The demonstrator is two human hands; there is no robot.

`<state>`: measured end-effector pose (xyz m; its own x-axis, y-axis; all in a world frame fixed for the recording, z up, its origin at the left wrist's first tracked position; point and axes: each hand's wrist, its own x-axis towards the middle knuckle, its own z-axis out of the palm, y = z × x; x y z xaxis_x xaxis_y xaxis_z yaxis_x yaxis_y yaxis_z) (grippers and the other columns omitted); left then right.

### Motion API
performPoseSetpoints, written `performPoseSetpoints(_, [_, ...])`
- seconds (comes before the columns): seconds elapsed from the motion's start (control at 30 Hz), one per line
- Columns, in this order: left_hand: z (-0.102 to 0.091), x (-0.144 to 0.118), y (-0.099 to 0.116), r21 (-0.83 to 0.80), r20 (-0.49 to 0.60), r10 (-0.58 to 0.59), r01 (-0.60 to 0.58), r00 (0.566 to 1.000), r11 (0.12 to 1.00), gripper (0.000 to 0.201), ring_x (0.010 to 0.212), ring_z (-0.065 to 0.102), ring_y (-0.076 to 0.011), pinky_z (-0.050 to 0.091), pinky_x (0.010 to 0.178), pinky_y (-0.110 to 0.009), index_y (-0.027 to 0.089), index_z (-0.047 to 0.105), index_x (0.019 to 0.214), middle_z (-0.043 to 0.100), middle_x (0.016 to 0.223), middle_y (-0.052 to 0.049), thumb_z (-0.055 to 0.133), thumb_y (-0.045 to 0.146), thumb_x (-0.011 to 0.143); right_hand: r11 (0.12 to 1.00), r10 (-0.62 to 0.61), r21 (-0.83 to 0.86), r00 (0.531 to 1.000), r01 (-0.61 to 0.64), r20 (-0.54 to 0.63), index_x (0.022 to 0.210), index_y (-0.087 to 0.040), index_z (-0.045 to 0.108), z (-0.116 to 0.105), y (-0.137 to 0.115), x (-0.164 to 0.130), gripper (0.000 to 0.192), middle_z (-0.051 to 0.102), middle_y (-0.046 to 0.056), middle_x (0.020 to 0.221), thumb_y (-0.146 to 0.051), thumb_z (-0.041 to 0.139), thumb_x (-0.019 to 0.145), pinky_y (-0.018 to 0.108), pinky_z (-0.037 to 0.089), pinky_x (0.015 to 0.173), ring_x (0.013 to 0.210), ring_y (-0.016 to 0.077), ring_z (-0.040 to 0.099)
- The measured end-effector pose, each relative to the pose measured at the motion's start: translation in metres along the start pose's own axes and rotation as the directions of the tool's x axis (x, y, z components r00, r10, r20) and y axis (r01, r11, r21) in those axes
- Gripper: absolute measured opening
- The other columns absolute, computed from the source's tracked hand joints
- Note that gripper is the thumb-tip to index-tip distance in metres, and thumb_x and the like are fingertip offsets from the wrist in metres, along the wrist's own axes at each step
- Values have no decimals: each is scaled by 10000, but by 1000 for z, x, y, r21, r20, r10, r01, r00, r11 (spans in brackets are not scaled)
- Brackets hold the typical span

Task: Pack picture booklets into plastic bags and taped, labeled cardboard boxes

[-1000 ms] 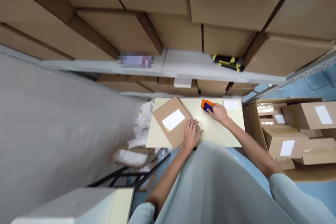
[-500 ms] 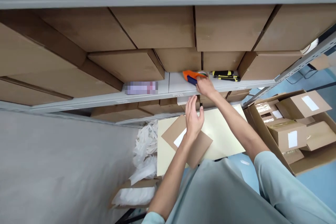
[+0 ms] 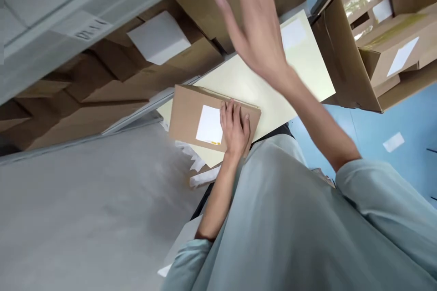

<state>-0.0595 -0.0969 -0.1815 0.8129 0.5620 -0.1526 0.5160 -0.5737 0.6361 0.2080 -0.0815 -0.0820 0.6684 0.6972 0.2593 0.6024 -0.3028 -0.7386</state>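
Right hand (image 3: 259, 36) back from shelf, tape dispenser gone, fingers spread, empty. Left hand (image 3: 235, 128) again flat on labelled parcel (image 3: 191, 116), not gripping; parcel on counter (image 3: 307, 68).

Your pale yellow table (image 3: 300, 68) carries a flat brown parcel (image 3: 186, 111) at its near left and a white label (image 3: 292, 34) at its far right.

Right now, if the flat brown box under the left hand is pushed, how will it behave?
The flat box probably slides easily on the smooth table. It looks stiff, and too low to tip. Its corner overhangs the edge, so it might drop.
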Motion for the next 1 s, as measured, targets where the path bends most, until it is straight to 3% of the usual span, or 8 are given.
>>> performPoseSetpoints(0.07, [3,-2,-3,25,-9,-1,1,1000,1000,534,1756,167,-326,148,1435,-601,176,534,1601,452,1765,-183,418,440,1152,970,236,-92,966,-227,103,1518,12,574,2,24,-84,770,686,198,1495,-540,171,1165,470,479,1272,1513,298,625])
performPoseSetpoints(0.23, [7,-1,-9,41,-50,8,-6,999,999,543,1756,170,-324,168,1430,-616,176,538,1599,472,1750,-191,419,464,1154,716,606,-38,594,-697,529,1539,-151,657,33,65,-221,663,677,147,1587,-549,257,1192,474,465,1307,1532,287,606])
performPoseSetpoints(0.47, [14,-4,-4,27,-30,28,-27,999,999,532,1758,160,-328,127,1433,-617,178,549,1589,492,1733,-192,397,447,1156,629,444,115,477,-769,759,1552,-278,684,60,86,-200,608,560,8,1712,-559,301,1173,430,339,1383,1613,222,507])
performPoseSetpoints(0.6, [-14,23,-17,34,-74,35,-33,997,999,559,1722,278,-329,217,1421,-546,169,579,1554,463,1747,-204,439,513,1136,540,677,79,488,-838,551,1533,-212,669,54,84,-212,688,657,138,1610,-653,316,1142,508,445,1306,1539,288,580])
performPoseSetpoints(0.73, [-80,81,-63,71,-271,-303,333,914,940,715,1673,353,-418,265,1382,-603,99,580,1539,475,1714,-279,484,645,1086,203,760,135,242,-970,603,1574,-134,559,50,67,-231,837,724,280,1416,-756,258,1102,515,671,977,1193,337,786])
performPoseSetpoints(0.8, [-116,99,-81,17,-129,-500,506,856,862,730,1493,574,-469,436,1263,-616,103,709,1347,694,1466,-288,429,722,1078,103,684,149,179,-984,707,1557,-137,539,49,54,-228,825,737,273,1372,-755,247,1095,492,686,927,1076,316,815])
performPoseSetpoints(0.9, [-157,90,-86,-58,-14,-537,535,844,843,796,1246,723,-458,545,1119,-579,161,783,1075,812,1173,-225,370,840,1041,138,625,214,253,-967,738,1526,-210,550,39,31,-213,680,716,213,1458,-663,269,1103,451,672,980,1133,289,800])
performPoseSetpoints(1.0, [-175,49,-71,-284,-97,-493,451,864,846,859,1212,739,-381,557,1116,-507,183,796,1091,817,1204,-190,336,904,1009,413,626,263,481,-872,613,1569,-294,512,10,15,-194,582,693,120,1534,-547,296,1092,466,642,1041,1281,292,741])
